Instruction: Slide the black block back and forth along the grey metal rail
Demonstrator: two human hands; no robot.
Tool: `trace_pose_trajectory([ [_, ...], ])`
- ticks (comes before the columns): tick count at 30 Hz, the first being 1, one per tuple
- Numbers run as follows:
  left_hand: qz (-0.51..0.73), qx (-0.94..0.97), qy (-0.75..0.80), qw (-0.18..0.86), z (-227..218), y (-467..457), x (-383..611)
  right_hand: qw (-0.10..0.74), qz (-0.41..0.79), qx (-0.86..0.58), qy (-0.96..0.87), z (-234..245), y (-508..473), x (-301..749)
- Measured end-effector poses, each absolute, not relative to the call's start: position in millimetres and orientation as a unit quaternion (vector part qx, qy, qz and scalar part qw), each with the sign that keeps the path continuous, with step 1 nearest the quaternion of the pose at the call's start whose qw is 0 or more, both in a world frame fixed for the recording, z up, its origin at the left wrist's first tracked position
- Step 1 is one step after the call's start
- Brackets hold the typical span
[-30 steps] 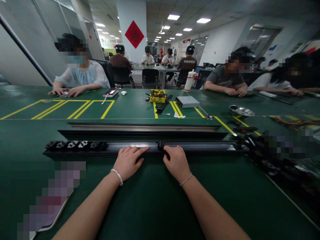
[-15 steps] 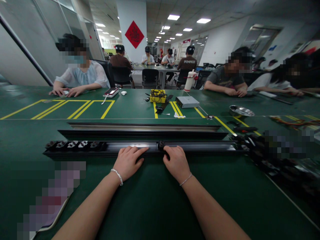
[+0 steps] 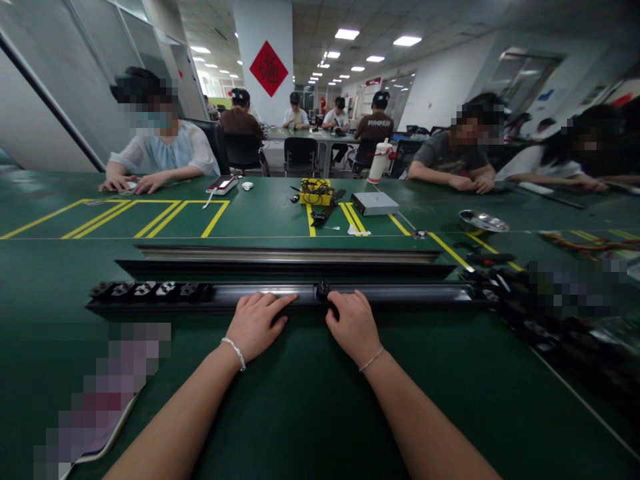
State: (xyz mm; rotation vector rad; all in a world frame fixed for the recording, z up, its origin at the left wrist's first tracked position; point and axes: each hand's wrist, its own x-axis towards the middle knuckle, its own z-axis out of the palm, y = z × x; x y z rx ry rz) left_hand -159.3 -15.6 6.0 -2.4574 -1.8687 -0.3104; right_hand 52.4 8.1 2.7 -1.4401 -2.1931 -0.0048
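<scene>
A long black rail (image 3: 400, 295) lies crosswise on the green table (image 3: 310, 393) in front of me. My left hand (image 3: 256, 324) rests on its near edge with the fingers stretched flat, holding nothing. My right hand (image 3: 353, 324) lies beside it, fingertips curled onto the rail next to a small black fitting (image 3: 321, 289) sitting in the channel. Several small black and silver fittings (image 3: 145, 289) sit in a row in the rail's left end. A second long rail (image 3: 285, 260) lies just behind the first.
Farther back stand a yellow box (image 3: 316, 191), a grey box (image 3: 374, 203), a metal bowl (image 3: 482, 221) and a white bottle (image 3: 379, 162). Loose black parts (image 3: 540, 313) crowd the right side. Other people sit across the table. A flat blurred object (image 3: 100, 400) lies near left.
</scene>
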Motion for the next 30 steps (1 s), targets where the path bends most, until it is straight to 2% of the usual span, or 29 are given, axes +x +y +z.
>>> trace_pose_trajectory([
  [30,-0.105,-0.794,-0.599,0.020,6.4,-15.4,-159.7,0.290,0.003,-0.518,-0.805,-2.6,12.0,55.5],
])
